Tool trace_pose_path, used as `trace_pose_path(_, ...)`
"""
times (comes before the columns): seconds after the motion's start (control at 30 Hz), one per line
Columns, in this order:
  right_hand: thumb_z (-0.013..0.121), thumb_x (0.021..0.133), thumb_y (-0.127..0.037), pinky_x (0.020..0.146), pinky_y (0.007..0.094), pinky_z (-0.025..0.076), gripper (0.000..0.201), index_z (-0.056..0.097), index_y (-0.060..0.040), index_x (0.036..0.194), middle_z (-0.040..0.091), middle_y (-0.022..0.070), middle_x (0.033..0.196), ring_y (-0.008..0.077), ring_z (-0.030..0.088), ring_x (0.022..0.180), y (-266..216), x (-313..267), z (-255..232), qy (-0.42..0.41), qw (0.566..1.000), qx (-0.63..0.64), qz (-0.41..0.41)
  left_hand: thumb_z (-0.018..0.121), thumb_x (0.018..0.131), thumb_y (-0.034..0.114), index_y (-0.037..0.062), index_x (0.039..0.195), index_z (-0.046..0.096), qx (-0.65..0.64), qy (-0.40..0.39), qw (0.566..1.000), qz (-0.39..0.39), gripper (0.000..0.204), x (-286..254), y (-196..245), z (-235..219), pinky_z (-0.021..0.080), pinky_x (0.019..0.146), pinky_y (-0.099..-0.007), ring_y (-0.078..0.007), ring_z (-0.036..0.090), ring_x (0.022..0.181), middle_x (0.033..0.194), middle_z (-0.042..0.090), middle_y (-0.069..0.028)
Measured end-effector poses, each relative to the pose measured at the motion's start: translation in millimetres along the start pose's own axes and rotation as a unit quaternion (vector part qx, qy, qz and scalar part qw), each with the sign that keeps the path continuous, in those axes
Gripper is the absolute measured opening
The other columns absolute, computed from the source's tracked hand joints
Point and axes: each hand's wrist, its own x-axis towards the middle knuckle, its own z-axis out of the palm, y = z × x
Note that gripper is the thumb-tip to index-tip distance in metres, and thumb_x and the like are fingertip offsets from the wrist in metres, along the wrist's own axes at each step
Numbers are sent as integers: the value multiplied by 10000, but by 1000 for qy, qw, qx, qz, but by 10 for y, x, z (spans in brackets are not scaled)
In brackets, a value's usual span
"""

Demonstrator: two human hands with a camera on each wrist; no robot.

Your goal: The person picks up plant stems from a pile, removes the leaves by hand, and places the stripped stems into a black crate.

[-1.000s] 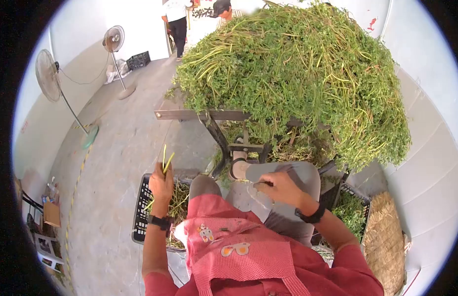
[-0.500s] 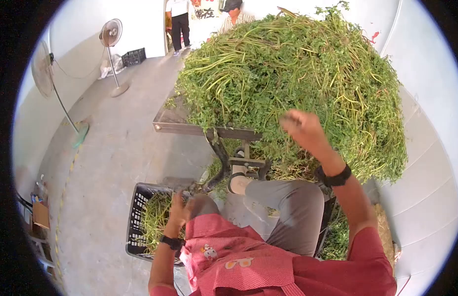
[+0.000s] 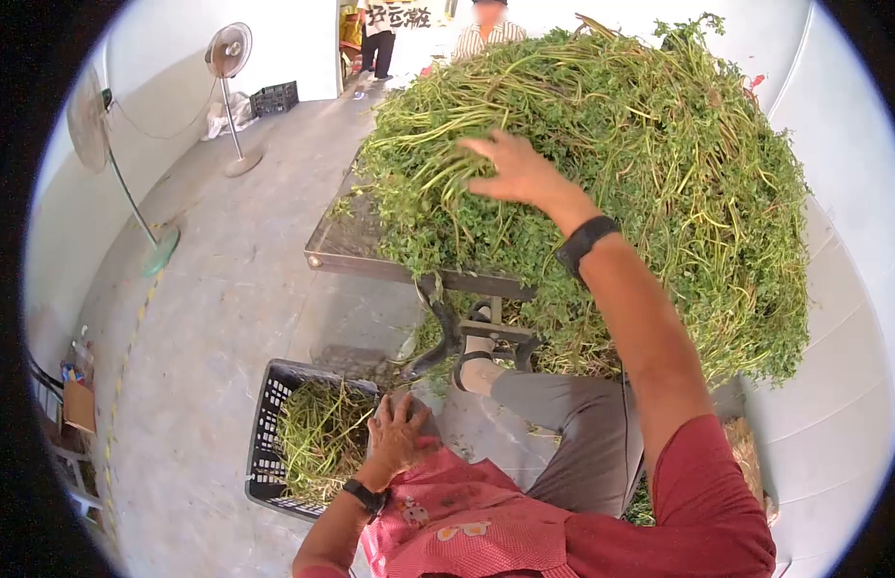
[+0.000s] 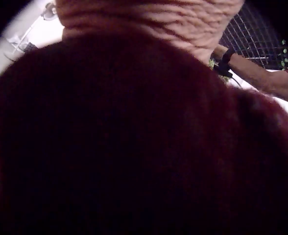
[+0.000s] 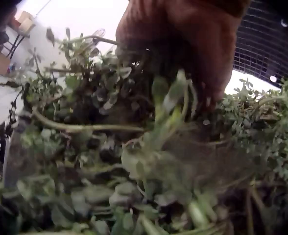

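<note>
On the table [image 3: 343,239], near its left end: heap of leafy green stems [image 3: 611,212], piled high, spilling over the front edge. Right hand [image 3: 515,173] is at the heap's left part, thumb and fingers parted. Right wrist view has the fingertips lost among leaves, so can't tell if they touch a stem. Left hand [image 3: 397,441] is well apart from the right, fingers spread, resting by the left knee at the edge of the red apron [image 3: 457,525]. Left wrist view mostly blocked by dark cloth. Just beside the left hand, on the floor: black crate [image 3: 259,445] with loose cut stems [image 3: 317,433] inside. More plant scraps [image 3: 575,349] under the table. Farther out: two standing fans [image 3: 228,53] on the left, dark crate [image 3: 274,99] by the wall, person in a striped shirt [image 3: 488,37] behind the heap.
</note>
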Motion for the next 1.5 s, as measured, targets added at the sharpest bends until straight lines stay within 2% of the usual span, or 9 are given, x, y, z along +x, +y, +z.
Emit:
trace_pose_path(0.03, 621, 768, -378, 889, 418, 403, 463, 552, -182, 1182, 388, 163, 1308, 312, 470, 1100, 3, -8, 21, -82, 996, 23, 24, 664, 648, 570, 234, 1276, 482, -8, 8, 1000, 5, 735, 11, -4, -1, 280, 909, -623, -457, 183, 1288, 1409, 291, -106)
trace_pose_path(0.17, 642, 752, -219, 800, 422, 440, 342, 597, -139, 1081, 467, 123, 990, 308, 522, 894, 41, -219, -78, -45, 985, 161, 33, 665, 644, 575, 238, 1280, 474, 5, -4, 1000, 1, 745, -10, 32, -25, 280, 911, -621, -458, 191, 1284, 1405, 295, -106)
trace_pose_path(0.43, 654, 769, -269, 796, 378, 454, 346, 632, -87, 1062, 497, 105, 1079, 283, 539, 947, 88, -411, -46, 45, 983, 177, 11, 668, 643, 574, 258, 1283, 467, 2, -8, 1000, -1, 741, 4, 78, -55, 272, 922, -633, -449, 187, 1294, 1412, 286, -106)
trace_pose_path(0.6, 632, 799, -351, 735, 349, 487, 329, 686, -74, 967, 638, 115, 959, 246, 618, 823, 231, -448, -125, 72, 931, 328, 146, 669, 646, 568, 264, 1282, 472, 5, -19, 1000, -9, 731, 3, 83, -60, 266, 928, -635, -450, 191, 1293, 1421, 275, -104)
trace_pose_path(0.87, 644, 778, -263, 678, 373, 494, 291, 673, -45, 968, 638, 140, 854, 268, 621, 742, 645, 4, -294, 238, 956, 150, 85, 668, 653, 547, 252, 1292, 464, -30, -28, 999, -2, 733, 28, 120, -63, 225, 937, -662, -453, 157, 1305, 1435, 252, -105)
trace_pose_path(1.07, 628, 783, -337, 935, 471, 400, 565, 474, -109, 1276, 409, 237, 1291, 379, 444, 1148, 992, 670, -125, 135, 975, -142, 103, 653, 671, 543, 252, 1302, 453, -38, -79, 996, 5, 723, 88, 144, -138, 222, 942, -659, -453, 141, 1313, 1439, 242, -100)
trace_pose_path(1.23, 588, 731, -572, 1011, 526, 296, 818, 181, -369, 1411, 269, 251, 1400, 469, 299, 1261, 931, 1064, -81, -40, 973, -88, 210, 720, 604, 438, 313, 1275, 453, -63, -44, 997, 18, 733, 43, 68, -140, 218, 941, -690, -437, 154, 1306, 1425, 232, -55)
trace_pose_path(1.4, 583, 732, -604, 891, 517, 413, 731, 310, -359, 1364, 400, 237, 1291, 449, 452, 1137, 795, 1170, 140, -90, 962, -176, 191, 731, 592, 441, 325, 1270, 460, -77, -20, 997, 21, 739, 27, 118, -202, 202, 973, -657, -440, 172, 1299, 1412, 251, -75)
trace_pose_path(1.5, 580, 810, -457, 700, 475, 501, 433, 559, -174, 1137, 513, 200, 1090, 379, 567, 947, 953, 1110, 174, -28, 976, -125, 175, 670, 662, 501, 243, 1259, 494, -31, -45, 998, 12, 673, 70, 193, -291, 254, 944, -626, -433, 200, 1292, 1407, 281, -100)
